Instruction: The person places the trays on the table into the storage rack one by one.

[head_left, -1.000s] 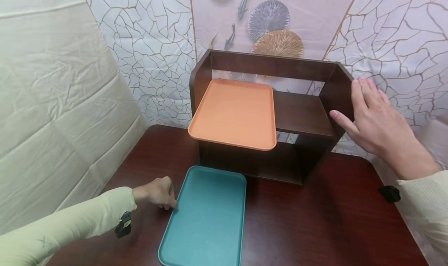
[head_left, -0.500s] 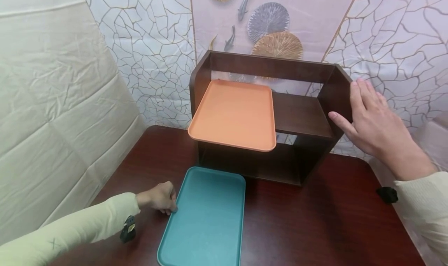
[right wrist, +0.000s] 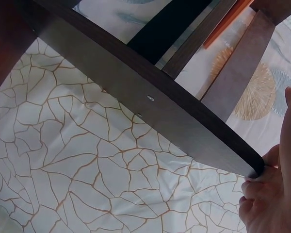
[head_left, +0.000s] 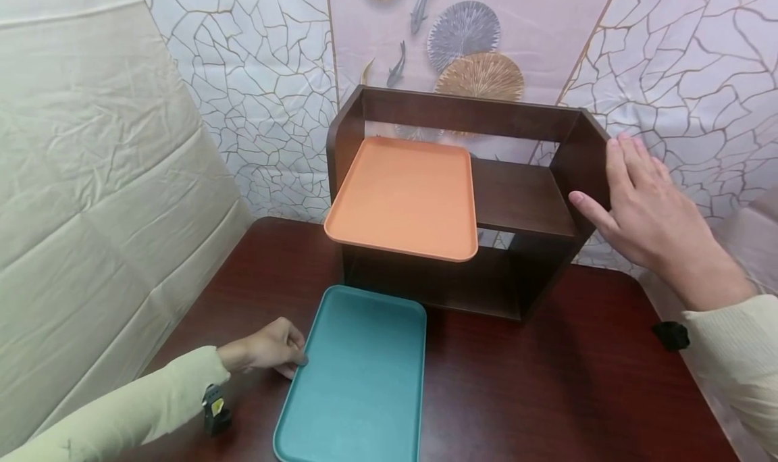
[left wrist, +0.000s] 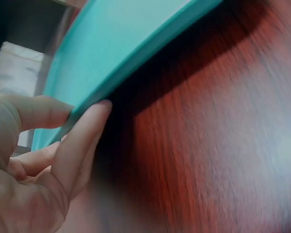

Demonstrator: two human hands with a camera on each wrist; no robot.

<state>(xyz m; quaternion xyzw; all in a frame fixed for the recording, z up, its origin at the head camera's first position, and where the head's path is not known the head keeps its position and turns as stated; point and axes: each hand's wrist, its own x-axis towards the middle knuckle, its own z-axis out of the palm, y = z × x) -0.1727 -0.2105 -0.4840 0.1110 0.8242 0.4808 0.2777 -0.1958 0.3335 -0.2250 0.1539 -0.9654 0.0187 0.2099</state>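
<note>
A teal rectangular tray (head_left: 358, 374) lies on the dark red table in front of a brown shelf unit (head_left: 474, 119). My left hand (head_left: 267, 347) pinches the tray's left rim between thumb and fingers. In the left wrist view, fingertips (left wrist: 103, 108) reach under that rim (left wrist: 131, 68), with dark shadow beneath it. An orange tray (head_left: 407, 198) rests on the unit's upper shelf, at the left, its front end jutting past the shelf edge. My right hand (head_left: 656, 212), fingers straight, touches the top of the unit's right side panel (right wrist: 150, 97), thumb spread apart.
The lower shelf (head_left: 450, 279) sits behind the teal tray, partly hidden under the orange one. Table surface (head_left: 523, 394) shows right of the teal tray. A patterned cloth (head_left: 267, 97) hangs behind the unit, and a pale cloth (head_left: 103, 198) hangs at the left.
My left forearm has dropped slightly and its fingers have shifted a little on the rim. Both trays and my right hand stay almost where they were.
</note>
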